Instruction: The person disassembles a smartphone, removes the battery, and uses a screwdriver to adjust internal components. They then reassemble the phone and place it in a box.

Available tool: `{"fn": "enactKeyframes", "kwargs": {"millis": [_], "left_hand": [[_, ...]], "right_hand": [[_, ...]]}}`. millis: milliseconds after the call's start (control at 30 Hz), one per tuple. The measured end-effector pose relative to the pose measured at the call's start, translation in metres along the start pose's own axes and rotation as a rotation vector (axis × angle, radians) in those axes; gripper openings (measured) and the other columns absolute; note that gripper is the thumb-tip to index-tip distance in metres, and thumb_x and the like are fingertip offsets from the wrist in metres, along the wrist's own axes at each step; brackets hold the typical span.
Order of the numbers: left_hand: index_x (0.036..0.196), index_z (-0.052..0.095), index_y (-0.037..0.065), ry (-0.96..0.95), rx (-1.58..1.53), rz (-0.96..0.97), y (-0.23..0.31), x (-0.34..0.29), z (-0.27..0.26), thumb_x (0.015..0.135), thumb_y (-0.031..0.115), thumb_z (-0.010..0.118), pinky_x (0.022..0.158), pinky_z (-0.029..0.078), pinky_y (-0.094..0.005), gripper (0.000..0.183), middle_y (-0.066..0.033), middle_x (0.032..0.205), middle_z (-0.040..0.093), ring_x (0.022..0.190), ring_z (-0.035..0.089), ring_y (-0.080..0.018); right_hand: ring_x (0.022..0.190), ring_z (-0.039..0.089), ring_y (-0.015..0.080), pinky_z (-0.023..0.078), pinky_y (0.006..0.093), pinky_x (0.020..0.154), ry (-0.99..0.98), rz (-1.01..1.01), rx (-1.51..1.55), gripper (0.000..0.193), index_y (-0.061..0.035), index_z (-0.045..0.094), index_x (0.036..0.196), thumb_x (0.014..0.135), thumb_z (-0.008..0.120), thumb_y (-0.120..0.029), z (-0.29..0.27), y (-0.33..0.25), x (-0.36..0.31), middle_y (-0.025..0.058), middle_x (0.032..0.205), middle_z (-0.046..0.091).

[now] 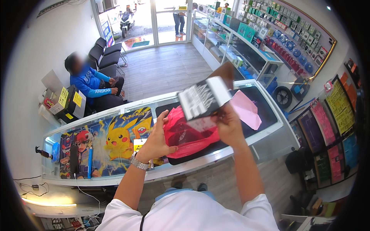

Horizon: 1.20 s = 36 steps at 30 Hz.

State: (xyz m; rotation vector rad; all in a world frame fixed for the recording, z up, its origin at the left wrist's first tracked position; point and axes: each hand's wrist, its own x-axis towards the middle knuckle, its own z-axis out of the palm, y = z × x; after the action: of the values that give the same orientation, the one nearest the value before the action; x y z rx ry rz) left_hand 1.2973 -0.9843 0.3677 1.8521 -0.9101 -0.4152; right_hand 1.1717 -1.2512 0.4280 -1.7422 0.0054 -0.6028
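Observation:
My left hand (153,143) grips the left rim of a red plastic bag (192,144), thumb and fingers spread along it. The bag's mouth gapes upward, and it rests on a black mat (162,111) on the glass counter. My right hand (228,125) holds a black-and-white box (200,98) above the bag's far side, tilted and blurred by motion. Behind the box a brown flat piece (224,73) sticks up; its kind I cannot tell. A sheet of pink paper (246,109) lies on the mat beside my right hand.
On the counter's left lie a colourful cartoon playmat (111,154), a black oblong device (74,159) with a white cable and a blue pen-like stick (90,163). Across the counter a person in blue (90,82) sits beside black chairs (103,59). Display cases (231,42) line the right.

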Motion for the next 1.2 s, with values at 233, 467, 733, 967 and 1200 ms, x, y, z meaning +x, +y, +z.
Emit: {"fn": "enactKeyframes", "kwargs": {"millis": [233, 467, 733, 967, 1200], "left_hand": [[0.176, 0.01, 0.008, 0.111, 0.17, 0.129, 0.002, -0.018, 0.029, 0.069, 0.037, 0.105, 0.132, 0.03, -0.0565, 0.146, -0.0309, 0.168, 0.033, 0.158, 0.034, -0.049], [0.167, 0.03, 0.004, 0.455, 0.192, 0.23, 0.002, -0.064, 0.046, 0.082, 0.041, 0.099, 0.127, 0.033, -0.055, 0.116, -0.0231, 0.165, 0.039, 0.154, 0.036, -0.0441], [0.117, 0.075, -0.001, 0.392, 0.165, 0.183, 0.026, -0.135, 0.055, 0.09, 0.012, 0.089, 0.091, 0.056, -0.0418, 0.033, -0.0159, 0.104, 0.076, 0.096, 0.072, -0.0322], [0.099, 0.077, -0.003, 0.478, 0.157, 0.203, 0.018, -0.151, 0.046, 0.097, 0.012, 0.086, 0.087, 0.059, -0.0415, 0.018, -0.0153, 0.093, 0.077, 0.088, 0.075, -0.0304], [0.088, 0.072, 0.0, 0.641, -0.167, 0.256, 0.003, -0.143, 0.035, 0.091, 0.006, 0.089, 0.084, 0.057, -0.0366, 0.018, -0.0124, 0.088, 0.075, 0.089, 0.074, -0.0247]], "right_hand": [[0.116, 0.069, 0.0136, 0.056, 0.0296, 0.103, 0.056, -0.435, 0.25, 0.042, -0.0009, 0.061, 0.129, 0.095, 0.063, 0.024, 0.01, -0.069, 0.056, 0.0055, 0.12, 0.072], [0.113, 0.069, 0.0301, 0.05, 0.0489, 0.095, -0.32, -0.882, -0.357, 0.036, -0.0163, 0.071, 0.113, 0.08, 0.079, -0.005, 0.176, -0.03, 0.097, 0.0048, 0.115, 0.073], [0.108, 0.071, 0.0278, 0.047, 0.0501, 0.098, -0.685, -0.847, -0.674, 0.014, -0.0229, 0.068, 0.11, 0.096, 0.068, -0.028, 0.359, 0.077, 0.044, 0.0053, 0.105, 0.071], [0.114, 0.066, 0.0326, 0.042, 0.0518, 0.107, -0.664, -0.821, -0.565, 0.04, -0.0087, 0.063, 0.115, 0.084, 0.079, -0.027, 0.345, 0.061, 0.032, 0.0138, 0.108, 0.067], [0.129, 0.064, 0.0407, 0.05, 0.053, 0.111, -0.295, -0.725, -0.14, 0.049, -0.0048, 0.063, 0.131, 0.085, 0.08, 0.002, 0.192, 0.0, -0.008, 0.0213, 0.142, 0.063]]}}
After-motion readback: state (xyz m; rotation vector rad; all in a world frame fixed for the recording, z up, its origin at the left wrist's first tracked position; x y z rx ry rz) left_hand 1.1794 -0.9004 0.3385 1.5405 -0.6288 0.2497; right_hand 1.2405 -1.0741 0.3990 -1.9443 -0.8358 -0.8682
